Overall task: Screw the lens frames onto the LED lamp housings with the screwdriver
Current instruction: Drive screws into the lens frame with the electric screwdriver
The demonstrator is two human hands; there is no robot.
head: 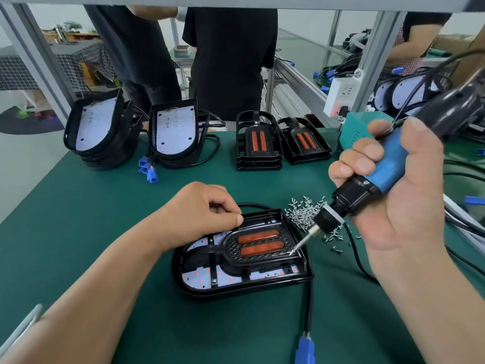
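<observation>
Green desk (pixel 105 206) holds the lamp housing (pixel 199 288), lens frame (pixel 232 249) seated inside. Right hand (pixel 409 200) grips the screwdriver (pixel 388 169), its tip on the frame's right corner. Left hand (pixel 199 208), fingers curled, seems to pinch the housing's far rim.

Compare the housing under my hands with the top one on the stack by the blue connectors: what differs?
The near housing lies flat on the mat; the stacked housing leans up on its pile. The near housing carries a lens frame with two orange lenses; the stacked housing's white LED board is bare. The screwdriver bit touches only the near one. Both have black shells.
</observation>
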